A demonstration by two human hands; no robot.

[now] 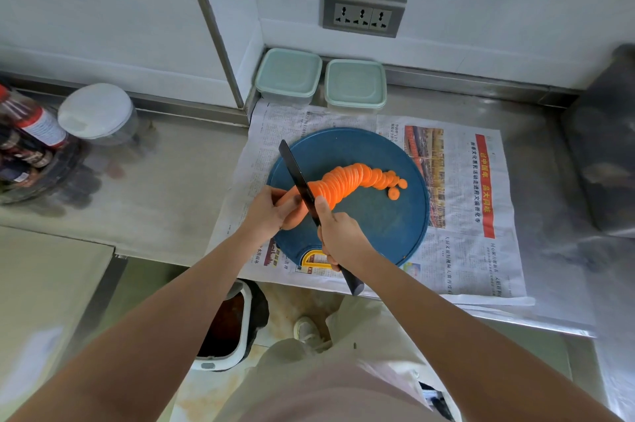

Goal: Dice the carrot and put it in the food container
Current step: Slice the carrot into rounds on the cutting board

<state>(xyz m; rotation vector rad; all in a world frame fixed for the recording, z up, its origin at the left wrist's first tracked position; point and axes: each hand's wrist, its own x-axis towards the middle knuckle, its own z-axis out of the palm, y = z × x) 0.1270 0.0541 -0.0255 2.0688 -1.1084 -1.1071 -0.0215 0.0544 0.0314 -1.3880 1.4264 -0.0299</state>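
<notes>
An orange carrot lies on a round blue cutting board (385, 215). Most of it is cut into thin round slices (350, 179) that lean against each other in a curved row, with two loose slices at the right end. My left hand (266, 212) grips the uncut thick end (292, 218) at the board's left edge. My right hand (342, 237) grips the handle of a black knife (297, 174), whose blade crosses the carrot just beside my left fingers. Two lidded pale green food containers (288, 76) (355, 84) stand against the back wall.
A newspaper (481, 215) lies under the board on the steel counter. A clear jar with a white lid (98, 115) and several bottles (31, 132) stand at the left. A dark object (604, 146) sits at the right. Below the counter edge is a bin (226, 325).
</notes>
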